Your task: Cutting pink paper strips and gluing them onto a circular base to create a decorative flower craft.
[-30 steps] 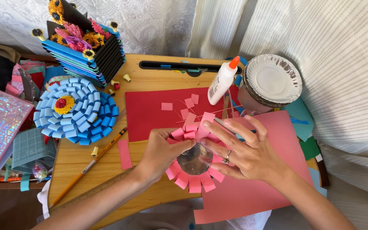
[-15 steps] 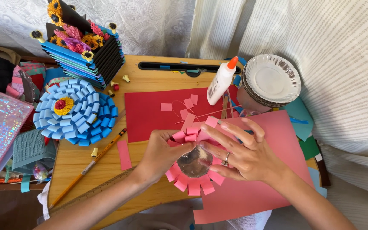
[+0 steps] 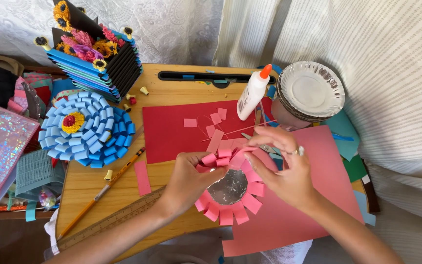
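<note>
White glue bottle (image 3: 252, 94), orange cap, tilted on red paper (image 3: 172, 129).

both forearms angle inward; left hand (image 3: 187, 182) and right hand (image 3: 280, 168) curl, fingertips pinching.

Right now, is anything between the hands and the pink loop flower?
Nothing visible is. The left hand and right hand both already touch the pink loop flower, pinching loops at its top edge. The glue bottle and pencil lie well aside.
</note>
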